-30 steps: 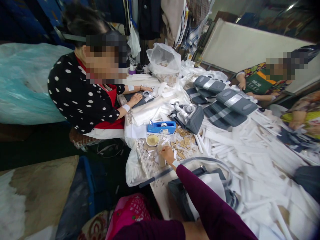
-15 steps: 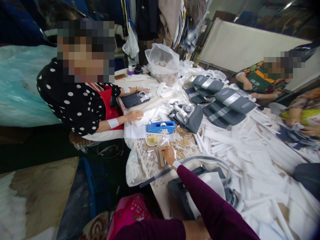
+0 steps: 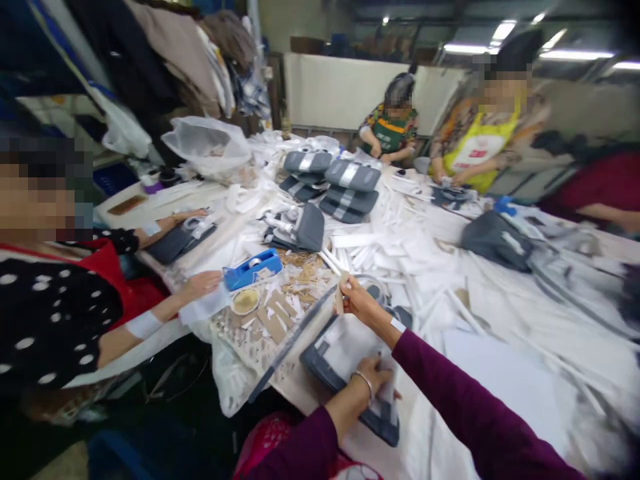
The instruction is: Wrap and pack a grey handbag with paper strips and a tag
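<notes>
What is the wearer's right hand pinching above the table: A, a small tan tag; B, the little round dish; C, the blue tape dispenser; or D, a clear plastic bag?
A: the right hand pinches a small tan tag in its fingers, while the blue tape dispenser, the little round dish and the clear plastic bag all lie away from it on the table.

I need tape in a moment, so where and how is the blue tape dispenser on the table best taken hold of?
Probably best to grip the blue tape dispenser across its long side walls near the middle, coming down from above. It lies flat and narrow, the roll sits in its open top, and the co-worker's hand lies close by its left end, so that end looks crowded.
</notes>
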The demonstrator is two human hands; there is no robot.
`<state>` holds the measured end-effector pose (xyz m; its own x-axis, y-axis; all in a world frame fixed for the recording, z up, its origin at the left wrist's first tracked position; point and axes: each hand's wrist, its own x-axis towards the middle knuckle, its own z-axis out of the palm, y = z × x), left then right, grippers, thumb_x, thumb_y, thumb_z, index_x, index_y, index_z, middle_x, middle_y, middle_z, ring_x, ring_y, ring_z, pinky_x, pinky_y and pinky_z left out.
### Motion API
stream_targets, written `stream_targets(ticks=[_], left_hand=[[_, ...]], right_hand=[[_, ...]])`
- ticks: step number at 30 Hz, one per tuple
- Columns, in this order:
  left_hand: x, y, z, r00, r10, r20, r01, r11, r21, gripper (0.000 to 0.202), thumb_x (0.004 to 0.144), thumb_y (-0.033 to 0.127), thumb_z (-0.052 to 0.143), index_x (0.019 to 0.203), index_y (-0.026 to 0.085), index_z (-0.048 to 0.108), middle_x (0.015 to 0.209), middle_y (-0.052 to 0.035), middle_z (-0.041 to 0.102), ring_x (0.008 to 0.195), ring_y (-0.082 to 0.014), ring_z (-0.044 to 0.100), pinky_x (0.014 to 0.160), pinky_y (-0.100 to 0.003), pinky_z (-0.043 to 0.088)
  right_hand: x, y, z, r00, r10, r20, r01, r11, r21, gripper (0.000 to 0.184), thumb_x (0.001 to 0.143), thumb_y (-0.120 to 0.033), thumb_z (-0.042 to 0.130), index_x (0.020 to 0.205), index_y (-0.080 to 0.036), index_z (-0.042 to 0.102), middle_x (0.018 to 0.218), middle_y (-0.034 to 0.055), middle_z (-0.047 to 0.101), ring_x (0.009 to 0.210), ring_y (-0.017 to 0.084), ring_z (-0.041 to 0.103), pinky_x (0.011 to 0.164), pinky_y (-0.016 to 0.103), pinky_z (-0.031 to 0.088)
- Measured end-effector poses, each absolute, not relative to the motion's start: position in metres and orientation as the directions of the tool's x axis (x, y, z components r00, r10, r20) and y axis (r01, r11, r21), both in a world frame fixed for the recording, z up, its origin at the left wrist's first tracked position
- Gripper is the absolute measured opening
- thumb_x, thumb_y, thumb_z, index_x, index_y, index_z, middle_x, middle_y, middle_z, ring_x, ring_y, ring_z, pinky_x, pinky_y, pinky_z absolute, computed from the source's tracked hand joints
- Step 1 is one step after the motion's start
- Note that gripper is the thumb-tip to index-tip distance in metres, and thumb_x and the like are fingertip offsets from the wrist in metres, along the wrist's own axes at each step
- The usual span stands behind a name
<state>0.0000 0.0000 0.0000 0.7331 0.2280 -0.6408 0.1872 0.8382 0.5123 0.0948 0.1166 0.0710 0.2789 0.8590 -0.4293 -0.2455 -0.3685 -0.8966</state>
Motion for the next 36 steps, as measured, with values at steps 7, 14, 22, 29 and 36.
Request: stream_targets(ticks=[7, 14, 22, 29, 36], left_hand=[[0.01, 0.005, -0.01, 0.733, 0.258, -0.63, 0.317, 0.69, 0.651, 0.048, 0.057, 0.036, 0.081, 0.092, 0.015, 0.056, 0.069, 0.0007, 0.062, 0.05, -0.0176, 0.063, 0.048, -0.028, 0.049], [0.012, 0.007, 0.004, 0.71, 0.293, -0.64, 0.387, 0.597, 0.703, 0.056, 0.059, 0.041, 0.08, 0.101, 0.014, 0.055, 0.084, -0.0061, 0.068, 0.055, -0.0169, 0.065, 0.053, -0.029, 0.052], [0.016, 0.002, 0.01, 0.655, 0.406, -0.638, 0.355, 0.58, 0.733, 0.075, 0.053, 0.046, 0.083, 0.104, 0.019, 0.037, 0.079, -0.0027, 0.067, 0.049, -0.0169, 0.063, 0.047, -0.029, 0.049], [0.013, -0.001, 0.009, 0.63, 0.432, -0.645, 0.313, 0.619, 0.72, 0.074, 0.054, 0.043, 0.084, 0.105, 0.017, 0.036, 0.077, -0.0034, 0.068, 0.047, -0.0177, 0.062, 0.046, -0.031, 0.051], [0.014, -0.003, 0.014, 0.659, 0.421, -0.623, 0.301, 0.611, 0.732, 0.061, 0.056, 0.04, 0.083, 0.101, 0.014, 0.05, 0.078, -0.0044, 0.067, 0.049, -0.018, 0.064, 0.046, -0.029, 0.051]], right_hand=[[0.185, -0.082, 0.07, 0.415, 0.767, -0.49, -0.466, -0.283, -0.838, 0.03, 0.077, -0.028, 0.059, 0.103, -0.024, 0.044, 0.064, -0.0054, 0.055, 0.053, 0.011, 0.055, 0.058, 0.026, 0.049], [0.178, -0.163, 0.033, 0.46, 0.652, -0.602, -0.365, -0.479, -0.798, 0.032, 0.065, -0.021, 0.063, 0.097, -0.014, 0.063, 0.05, -0.003, 0.057, 0.036, 0.009, 0.045, 0.037, 0.02, 0.033], [0.163, -0.121, -0.001, 0.466, 0.623, -0.629, -0.397, -0.488, -0.778, 0.007, 0.056, -0.007, 0.056, 0.057, -0.013, 0.061, 0.04, -0.0041, 0.051, 0.035, 0.007, 0.041, 0.036, 0.018, 0.029], [0.153, -0.097, -0.003, 0.505, 0.681, -0.531, -0.431, -0.334, -0.838, 0.024, 0.052, -0.012, 0.058, 0.07, -0.02, 0.044, 0.046, -0.0105, 0.047, 0.04, 0.008, 0.043, 0.041, 0.018, 0.03], [0.155, -0.094, -0.003, 0.438, 0.765, -0.473, -0.385, -0.316, -0.867, 0.026, 0.053, -0.014, 0.059, 0.073, -0.021, 0.044, 0.047, -0.0106, 0.05, 0.041, 0.008, 0.046, 0.041, 0.017, 0.029]])
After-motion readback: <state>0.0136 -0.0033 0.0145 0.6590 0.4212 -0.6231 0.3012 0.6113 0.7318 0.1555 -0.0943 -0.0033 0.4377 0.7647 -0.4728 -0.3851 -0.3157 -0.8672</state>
